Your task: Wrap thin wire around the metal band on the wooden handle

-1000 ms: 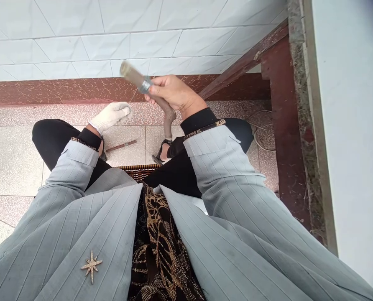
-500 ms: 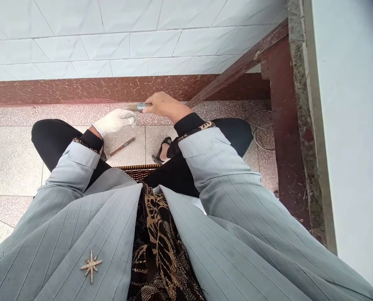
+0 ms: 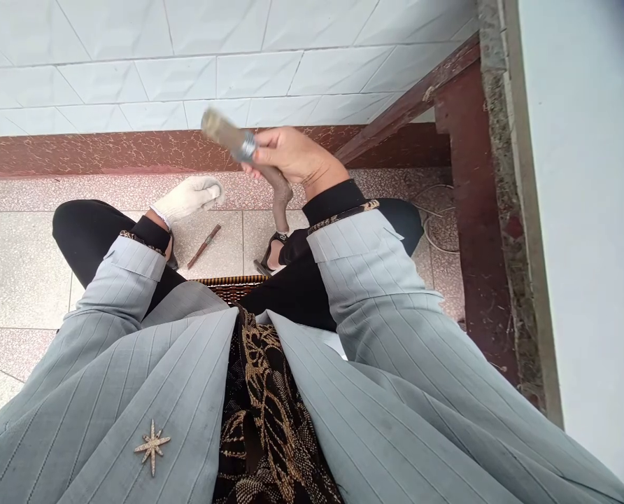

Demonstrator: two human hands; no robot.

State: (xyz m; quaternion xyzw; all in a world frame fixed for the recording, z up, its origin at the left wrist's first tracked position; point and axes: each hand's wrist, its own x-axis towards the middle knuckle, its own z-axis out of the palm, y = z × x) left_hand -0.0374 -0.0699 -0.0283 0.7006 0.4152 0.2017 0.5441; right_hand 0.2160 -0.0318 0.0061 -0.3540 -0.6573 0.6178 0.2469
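Observation:
My right hand [image 3: 294, 154], bare, is closed around a crooked wooden stick [image 3: 222, 133] with silvery wire bound round it just ahead of my fingers. The stick's straight end points up and left, blurred by motion; its bent end hangs below my palm. To the left and lower, my left hand [image 3: 183, 199] wears a white knitted glove. Its fingers are curled in against the thumb, and whatever they may hold is hidden. Below the gloved hand is a slim reddish-brown strip [image 3: 204, 246], slanted over the floor tiles; whether it touches the floor I cannot tell.
A woven basket rim [image 3: 233, 281] shows between my legs, with a dark shoe [image 3: 270, 255] beyond it. A tiled wall [image 3: 175, 77] rises in front. To the right stand a red-brown wooden frame [image 3: 480, 210] and a pale cable loop [image 3: 441, 241] on the floor.
My right hand swung the stick down beside the gloved hand, then raised it again. My left hand shifted slightly right and back. The slim strip has turned to a steeper slant.

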